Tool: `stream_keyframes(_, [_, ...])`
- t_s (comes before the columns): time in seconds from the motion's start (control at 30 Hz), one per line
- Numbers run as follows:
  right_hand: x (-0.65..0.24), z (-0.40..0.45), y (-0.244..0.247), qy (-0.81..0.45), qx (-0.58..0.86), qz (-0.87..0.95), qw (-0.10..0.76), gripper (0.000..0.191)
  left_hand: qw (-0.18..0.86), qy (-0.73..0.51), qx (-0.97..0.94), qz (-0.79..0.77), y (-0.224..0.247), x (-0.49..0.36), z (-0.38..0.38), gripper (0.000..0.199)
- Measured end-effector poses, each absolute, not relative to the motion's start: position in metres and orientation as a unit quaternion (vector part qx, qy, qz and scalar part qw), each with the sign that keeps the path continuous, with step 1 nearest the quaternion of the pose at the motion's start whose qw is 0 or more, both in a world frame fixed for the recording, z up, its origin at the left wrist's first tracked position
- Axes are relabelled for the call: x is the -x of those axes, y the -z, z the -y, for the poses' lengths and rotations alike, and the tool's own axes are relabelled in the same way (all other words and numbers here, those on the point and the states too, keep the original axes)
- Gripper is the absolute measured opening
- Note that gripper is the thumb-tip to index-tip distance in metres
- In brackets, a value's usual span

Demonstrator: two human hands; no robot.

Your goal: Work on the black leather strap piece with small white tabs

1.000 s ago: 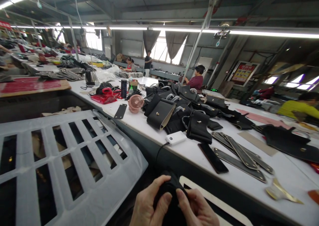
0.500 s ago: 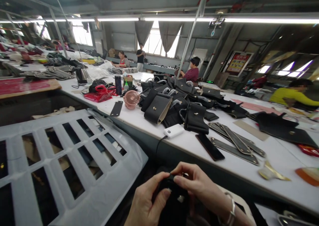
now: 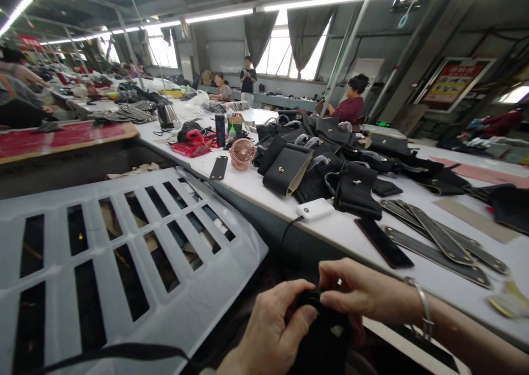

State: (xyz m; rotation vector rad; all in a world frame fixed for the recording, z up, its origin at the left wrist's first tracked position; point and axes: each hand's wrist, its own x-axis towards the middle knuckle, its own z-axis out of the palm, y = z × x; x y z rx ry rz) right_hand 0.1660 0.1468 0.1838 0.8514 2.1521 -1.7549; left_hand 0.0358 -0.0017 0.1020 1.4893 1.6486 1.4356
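Low in the view, a black bag (image 3: 324,342) with a small shiny metal fitting is held in front of my body. Its lower part runs out of the frame, and its dark surface hides detail. My left hand (image 3: 279,322) is closed on the bag's upper left edge, thumb on the front face. On the other side my right hand (image 3: 351,288) pinches the top edge between thumb and fingers; a silvery bracelet circles that wrist. Black handbags (image 3: 287,168) with metal clasps lie heaped on the white table (image 3: 264,201) beyond my hands.
A white slotted plastic crate (image 3: 136,234) stands at left. Along the table lie a pink fan (image 3: 242,153), a white power bank (image 3: 314,209) with a cable, a dark phone (image 3: 384,242) and several black straps (image 3: 438,234). Other people work farther back.
The view has swung left, so the scene sits farther right. My right hand has drawn slightly away from my left along the bag's top edge. A dark strap now shows at lower left.
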Motion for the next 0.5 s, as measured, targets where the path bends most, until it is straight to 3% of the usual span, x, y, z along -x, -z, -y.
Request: stream_keyframes(0.5, [-0.141, -0.153, -0.174, 0.463, -0.194, -0.847, 0.173, 0.019, 0.260, -0.562, -0.517, -0.592, -0.090, -0.031, -0.008, 0.017])
